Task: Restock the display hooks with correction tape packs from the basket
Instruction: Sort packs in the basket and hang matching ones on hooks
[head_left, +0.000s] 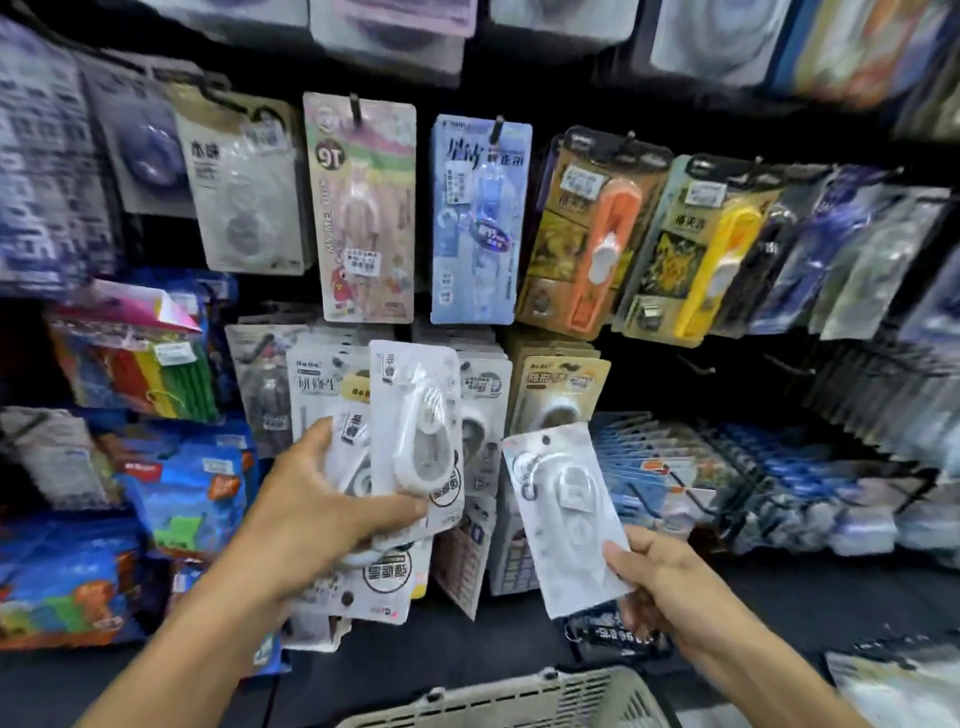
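Observation:
My left hand (317, 504) grips a small stack of white correction tape packs (415, 421), held upright in front of the lower row of hanging packs. My right hand (670, 587) pinches the lower edge of a single white correction tape pack (563, 499), tilted to the left, below a beige hanging pack (561, 387). The beige basket (524, 699) shows only its rim at the bottom centre; its contents are hidden.
A black display wall carries rows of hanging packs: a pink one (363, 208), a light blue one (478, 218), orange (592, 234) and yellow (691, 249) ones. Bare hooks (696, 364) stick out at mid right. Colourful bags (192, 488) hang at left.

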